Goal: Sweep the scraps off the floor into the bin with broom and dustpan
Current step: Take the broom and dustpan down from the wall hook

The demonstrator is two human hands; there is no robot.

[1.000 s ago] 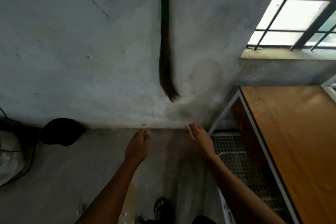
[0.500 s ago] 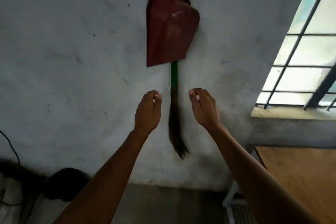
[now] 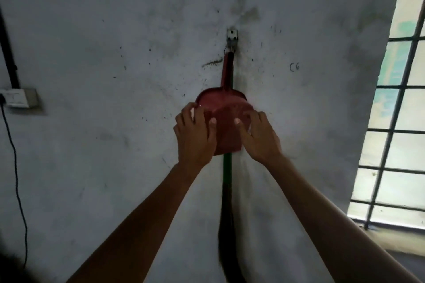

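Both hands grip the red dustpan (image 3: 226, 119) hanging on the wall hook (image 3: 231, 38): left hand (image 3: 194, 135) at its nine o'clock edge, right hand (image 3: 259, 136) at three. The broom (image 3: 227, 213) hangs behind it, bristles toward six.

The wall (image 3: 299, 30) bears a small handwritten mark (image 3: 294, 67), seemingly "C6", right of the hook (image 3: 232, 38).

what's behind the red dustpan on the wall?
The broom: its green handle shows beside the dustpan handle and below the pan, bristles hanging lower. The stretch behind the pan is covered, as is how the broom hangs from the hook.
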